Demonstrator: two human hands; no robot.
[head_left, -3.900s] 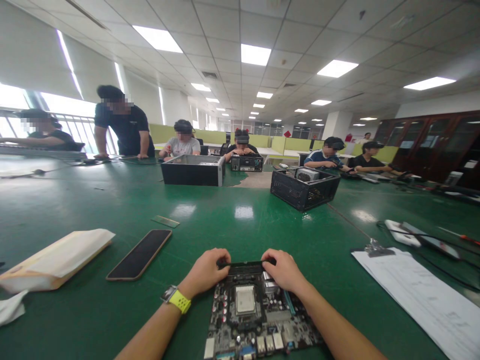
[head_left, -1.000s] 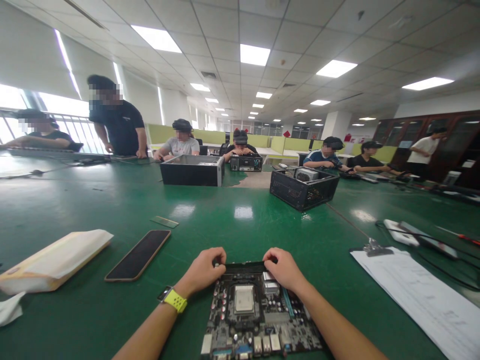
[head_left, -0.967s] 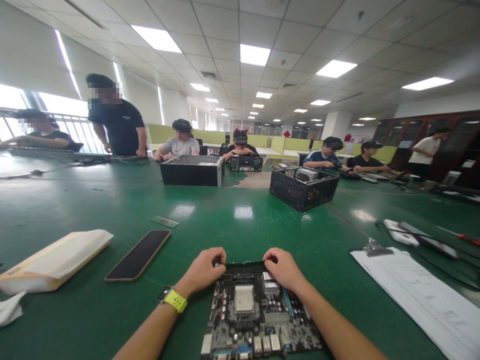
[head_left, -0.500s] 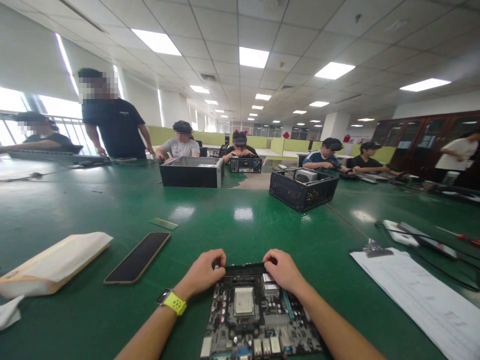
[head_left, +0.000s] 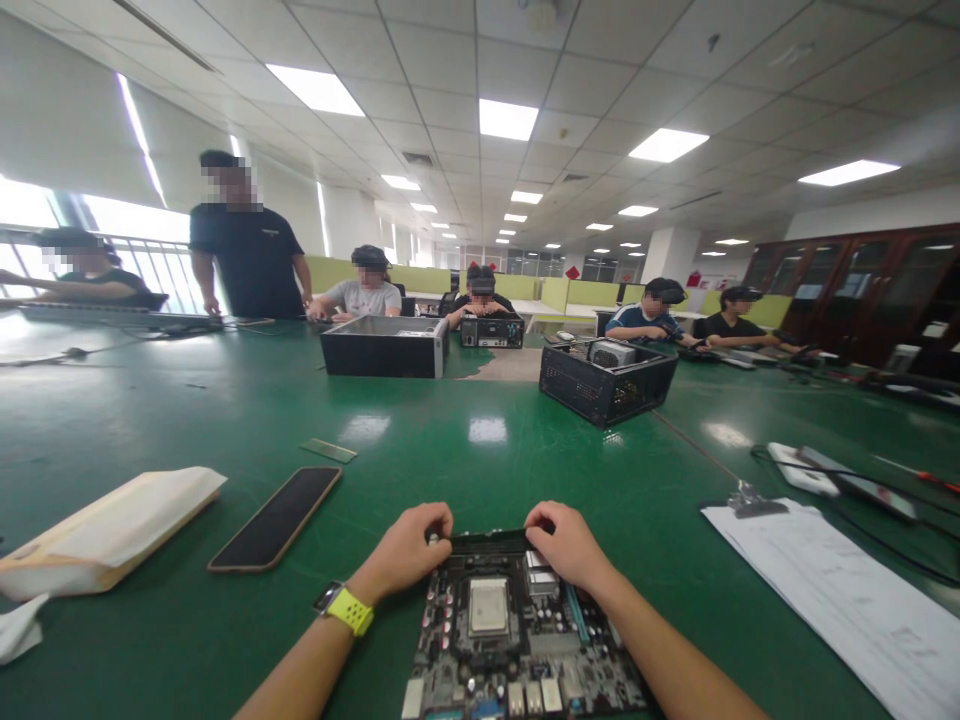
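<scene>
A motherboard (head_left: pixel 525 650) lies flat on the green table (head_left: pixel 420 430), its port side toward me and a square metal-topped chip (head_left: pixel 489 606) near its middle. My left hand (head_left: pixel 412 545), with a yellow-green watch band (head_left: pixel 350 610) on the wrist, is closed at the far left corner of the board. At the far right corner my right hand (head_left: pixel 566 545) is closed too. Between them runs a dark slot strip (head_left: pixel 489 541) along the far edge; both hands' fingertips are at its ends. What the fingertips pinch is hidden.
Left are a phone (head_left: pixel 277 520), a small green strip (head_left: pixel 328 451) and a paper packet (head_left: pixel 112 530). Right are a clipboard (head_left: pixel 840 590) and cables. Farther off stand computer cases (head_left: pixel 382 352) (head_left: pixel 606 385), with several people around the table.
My hands and the motherboard have barely moved. The standing person at the far left has shifted to the right, and the person at the far right has left the view.
</scene>
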